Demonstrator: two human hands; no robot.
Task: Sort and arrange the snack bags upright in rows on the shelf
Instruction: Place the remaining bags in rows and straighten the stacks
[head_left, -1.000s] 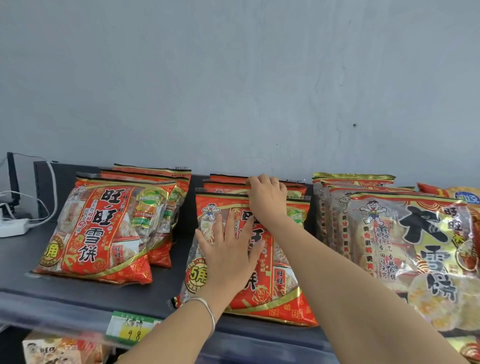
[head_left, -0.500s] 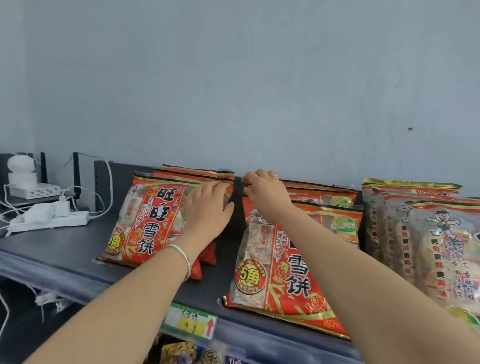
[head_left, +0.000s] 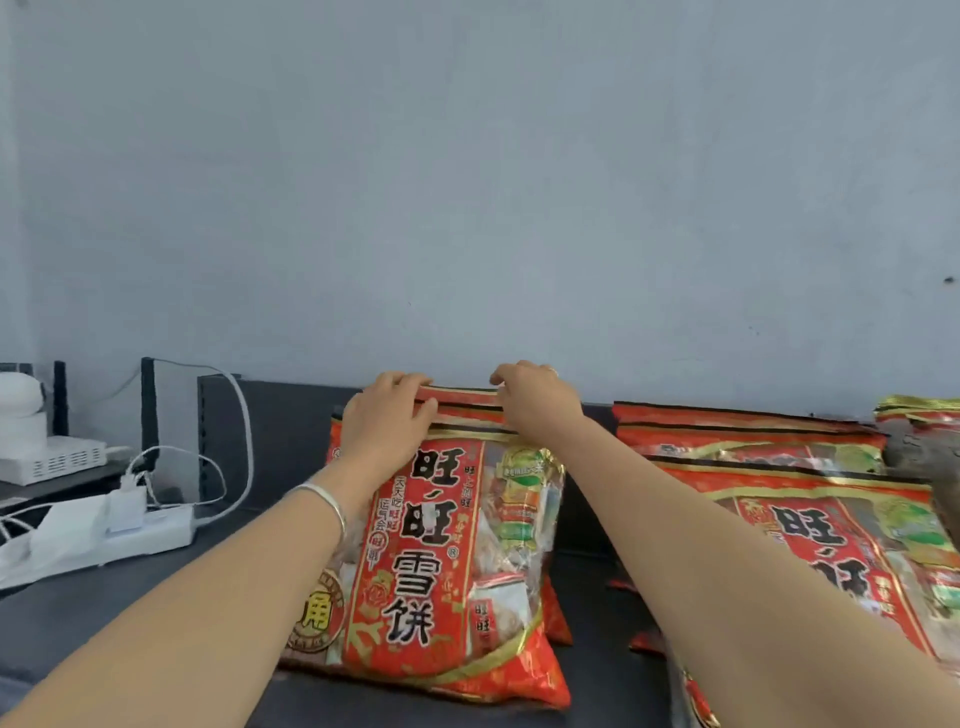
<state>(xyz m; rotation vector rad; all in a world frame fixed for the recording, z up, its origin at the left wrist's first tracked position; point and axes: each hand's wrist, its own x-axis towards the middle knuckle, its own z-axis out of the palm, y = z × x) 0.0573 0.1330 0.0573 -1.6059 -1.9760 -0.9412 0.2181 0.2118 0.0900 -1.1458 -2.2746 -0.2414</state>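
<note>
**A:** Grip status?

**B:** Left hand (head_left: 387, 426) is curled over the top seam of the left row of bags (head_left: 452, 561), fingers hooked behind it. Right hand (head_left: 537, 400) is curled over the same seam's right end. Both clamp the top edge (can't tell which bag in the row each fingertip catches).

**A:** Bag relative to the grip?

**B:** The body drops to 6 o'clock from both hands. Long axis runs 12–6, tilted back with the top toward the wall (head_left: 467, 208). The base sits on the shelf (head_left: 156, 597). Both hands are equally near, so I'd call it a two-hand pull upright.

**A:** Anything in the way?

**B:** Power strip (head_left: 119, 535) and cables (head_left: 244, 441) are at 9 o'clock, well apart. The second row (head_left: 779, 493) is near at 3 o'clock, with bare shelf between. My guess is neither blocks it.
</note>
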